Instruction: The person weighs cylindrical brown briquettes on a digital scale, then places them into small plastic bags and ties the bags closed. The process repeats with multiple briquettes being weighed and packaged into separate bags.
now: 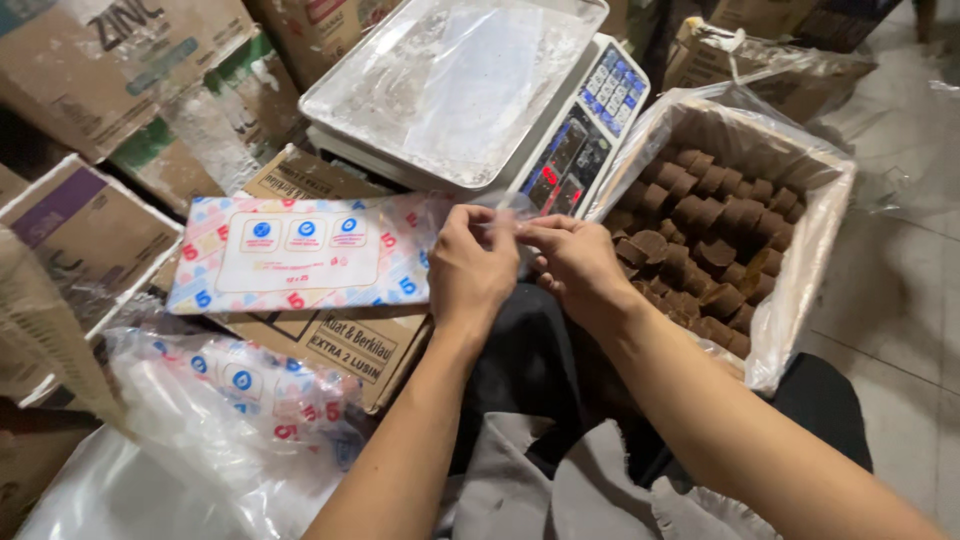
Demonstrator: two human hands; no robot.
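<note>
Both forearms reach forward, bare, from the bottom edge, converging toward the middle. The left hand (471, 268) shows its back, knuckles bent, fingertips pinched together. The right hand (578, 262) meets it, thumb and fingers pinching, fingertips nearly touching the left's.

scale: white digital weighing scale with steel tray (455, 85)
right of scale: plastic-lined cardboard box (800, 260) of brown round blocks (715, 215)
left of scale: stacked brown cardboard cartons (110, 70)

The floor (905, 290) was of pale grey tiles, visible at the right side. Brown printed cardboard boxes (110, 60) stood stacked closely at the left and the back. The light was soft, indoor and rather dim.
</note>
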